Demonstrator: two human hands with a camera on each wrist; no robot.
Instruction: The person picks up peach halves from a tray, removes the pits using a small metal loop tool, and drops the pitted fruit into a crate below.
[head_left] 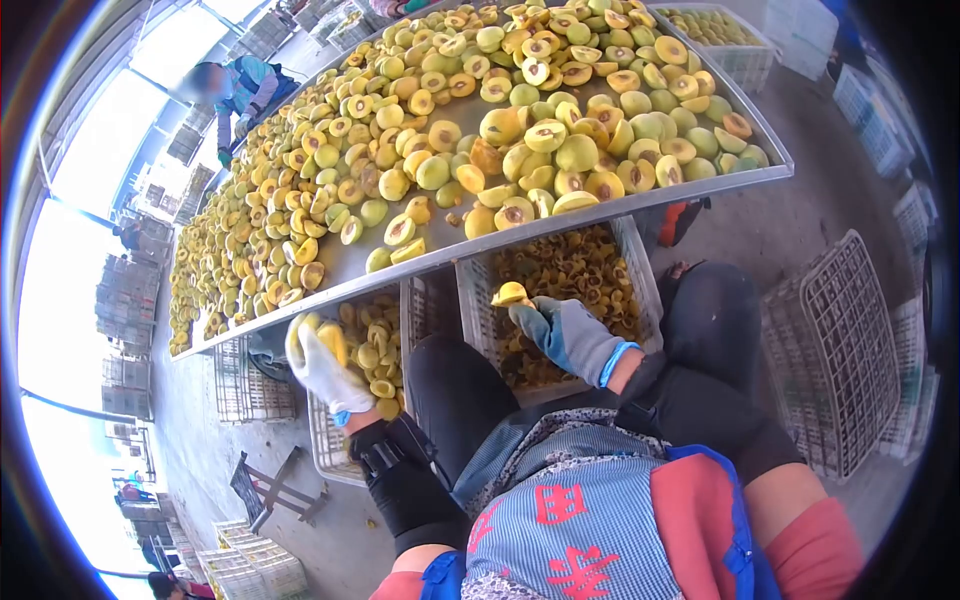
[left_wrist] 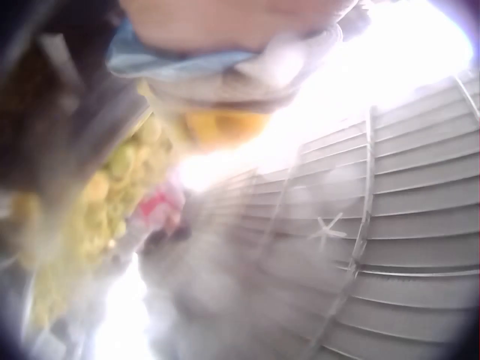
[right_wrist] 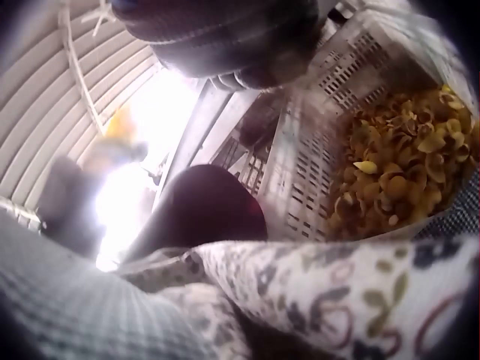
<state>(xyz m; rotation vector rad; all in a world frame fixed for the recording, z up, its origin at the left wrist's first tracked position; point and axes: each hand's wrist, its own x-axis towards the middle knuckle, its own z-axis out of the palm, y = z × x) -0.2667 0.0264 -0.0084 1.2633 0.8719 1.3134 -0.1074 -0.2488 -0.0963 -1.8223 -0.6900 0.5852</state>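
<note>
My left hand (head_left: 328,368), in a white glove, is at the table's front edge above a crate of fruit halves (head_left: 376,345). Its curled fingers hold a yellow fruit piece (head_left: 332,343), blurred in the left wrist view. My right hand (head_left: 570,338), in a grey-blue glove, pinches a yellow fruit half (head_left: 510,293) at its fingertips. Beneath it stands a crate (head_left: 478,310) of brownish fruit scraps (right_wrist: 409,169). A heap of halved yellow-green fruit (head_left: 420,150) covers much of the metal table (head_left: 370,283). The right glove is dark in the right wrist view.
The table's raised metal rim (head_left: 640,203) runs just beyond my hands. My knees (head_left: 460,375) flank the scrap crate. A tilted plastic crate (head_left: 850,355) stands at the right, a small stool (head_left: 270,490) at the left. Another person (head_left: 245,95) works at the table's far left.
</note>
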